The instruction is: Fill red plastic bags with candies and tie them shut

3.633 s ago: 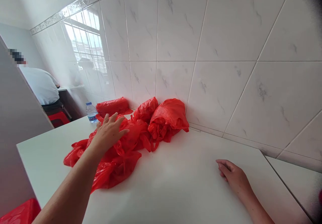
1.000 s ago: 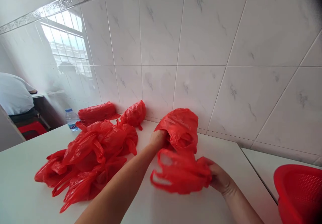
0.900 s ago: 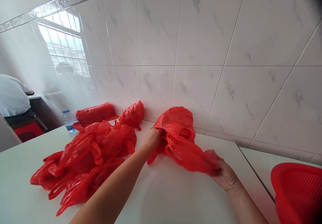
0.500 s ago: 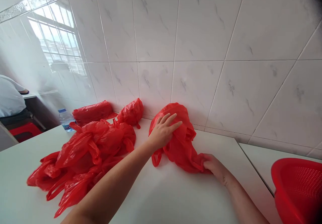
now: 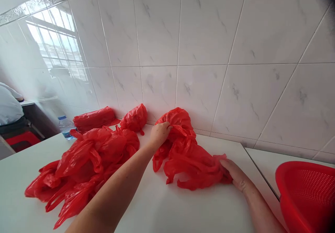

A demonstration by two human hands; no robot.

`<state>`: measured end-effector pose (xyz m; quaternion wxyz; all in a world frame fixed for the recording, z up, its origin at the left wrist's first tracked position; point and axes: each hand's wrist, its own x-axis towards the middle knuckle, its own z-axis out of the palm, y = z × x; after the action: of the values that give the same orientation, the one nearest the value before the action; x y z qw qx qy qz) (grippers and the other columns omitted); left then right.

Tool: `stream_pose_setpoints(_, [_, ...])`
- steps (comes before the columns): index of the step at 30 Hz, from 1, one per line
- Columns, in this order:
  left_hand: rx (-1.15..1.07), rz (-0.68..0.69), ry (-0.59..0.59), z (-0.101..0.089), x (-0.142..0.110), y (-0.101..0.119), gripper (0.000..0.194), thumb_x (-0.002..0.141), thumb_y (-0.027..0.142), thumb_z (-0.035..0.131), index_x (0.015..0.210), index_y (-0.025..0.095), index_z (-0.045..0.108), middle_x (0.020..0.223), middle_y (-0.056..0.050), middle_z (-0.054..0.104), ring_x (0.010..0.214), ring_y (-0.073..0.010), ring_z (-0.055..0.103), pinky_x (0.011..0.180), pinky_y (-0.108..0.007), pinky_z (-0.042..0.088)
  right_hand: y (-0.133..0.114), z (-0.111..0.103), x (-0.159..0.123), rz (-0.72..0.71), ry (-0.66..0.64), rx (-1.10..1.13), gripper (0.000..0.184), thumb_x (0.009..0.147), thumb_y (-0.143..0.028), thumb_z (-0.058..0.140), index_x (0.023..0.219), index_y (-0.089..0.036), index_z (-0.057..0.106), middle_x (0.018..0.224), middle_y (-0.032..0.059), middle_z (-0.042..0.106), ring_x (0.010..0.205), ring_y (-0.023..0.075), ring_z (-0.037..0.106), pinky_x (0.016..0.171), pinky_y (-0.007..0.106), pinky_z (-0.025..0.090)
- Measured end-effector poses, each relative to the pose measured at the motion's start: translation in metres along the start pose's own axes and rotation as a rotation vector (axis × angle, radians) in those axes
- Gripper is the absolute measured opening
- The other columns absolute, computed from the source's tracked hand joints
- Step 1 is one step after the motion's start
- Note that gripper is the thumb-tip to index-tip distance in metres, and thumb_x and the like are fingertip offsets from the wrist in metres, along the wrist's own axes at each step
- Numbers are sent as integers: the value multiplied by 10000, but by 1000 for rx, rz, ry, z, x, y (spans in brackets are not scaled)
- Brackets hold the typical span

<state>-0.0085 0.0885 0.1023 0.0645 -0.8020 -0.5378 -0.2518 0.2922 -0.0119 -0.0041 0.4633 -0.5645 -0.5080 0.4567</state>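
White tiled wall (image 5: 204, 34), white surface (image 5: 167, 208). My left hand (image 5: 159, 133) has its fingers closed on the top of a red plastic bag (image 5: 188, 156) near the wall, while my right hand (image 5: 235, 174) pins its other end flat, fingers mostly straight. A pile of red bags (image 5: 86, 163) sits to the left, a red basket (image 5: 306, 194) at right.

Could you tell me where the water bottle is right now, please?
The water bottle stands at the far left of the white table, near the tiled wall, just behind the pile of red bags.
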Motion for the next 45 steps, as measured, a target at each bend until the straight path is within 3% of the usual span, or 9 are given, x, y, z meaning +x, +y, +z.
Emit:
stream_pose_setpoints(5, [-46,57,5,3,-7,4,217,854,164,463,991,195,629,849,-48,678,744,-193,615,619,-268,427,-10,51,3,-468,318,-415,696,697,-264,571,1367,-204,391,1450,108,347,1355,267,297,1107,447,274])
stream_pose_setpoints(8, [-67,153,-23,10,-10,9,354,820,99,446,1105,215,621,960,-53,695,848,-193,621,699,-266,457,-19,94,-11,-778,168,-804,778,721,-101,493,1449,-286,293,1551,39,148,1405,248,186,1130,448,237])
stream_pose_setpoints(12, [-50,261,-70,22,-13,6,464,827,80,422,1208,270,606,1210,-36,638,1068,-210,567,901,-338,445,-24,119,-23,-656,-76,-1031,861,673,-40,454,1463,-333,275,1544,21,203,1322,249,343,1046,405,364])
stream_pose_setpoints(17, [74,162,-84,35,-13,-18,447,861,123,421,1243,282,590,1435,-93,451,1205,-299,477,964,-492,386,-20,97,-11,-488,4,-1092,546,642,-40,471,1085,-279,685,1097,26,615,1014,205,540,917,302,437])
stream_pose_setpoints(25, [210,-107,-76,35,-12,-65,559,843,159,456,1398,188,396,1516,-213,252,1262,-405,398,906,-594,399,-10,46,0,-132,570,-1057,433,814,-206,418,1191,-96,601,1089,213,535,980,338,547,717,434,463])
stream_pose_setpoints(29, [206,-112,-49,28,-17,-67,641,786,75,482,1402,217,378,1517,-193,265,1311,-381,364,920,-550,423,-10,39,0,-61,679,-1006,491,854,-315,383,1246,-63,535,1133,234,509,971,346,563,663,420,472])
stream_pose_setpoints(35, [174,56,101,18,-60,-31,619,811,10,398,1378,256,419,1556,-85,219,1430,-268,162,1117,-464,247,-13,62,0,-201,628,-962,557,875,-437,394,1325,-114,459,1278,205,474,1136,324,499,750,403,496])
stream_pose_setpoints(40, [35,518,-121,28,-93,-11,499,822,306,603,1309,321,497,1520,-53,318,1371,-278,311,1083,-449,324,-12,74,1,-538,611,-815,439,921,-400,373,1248,-135,496,1157,160,561,1087,271,514,885,419,463])
stream_pose_setpoints(45, [68,305,-118,46,-87,-16,354,833,241,579,1185,270,602,1406,-129,464,1276,-339,434,981,-540,396,-20,71,-1,-719,668,-639,387,929,-351,364,1260,-171,457,1264,143,510,1211,252,444,990,452,406])
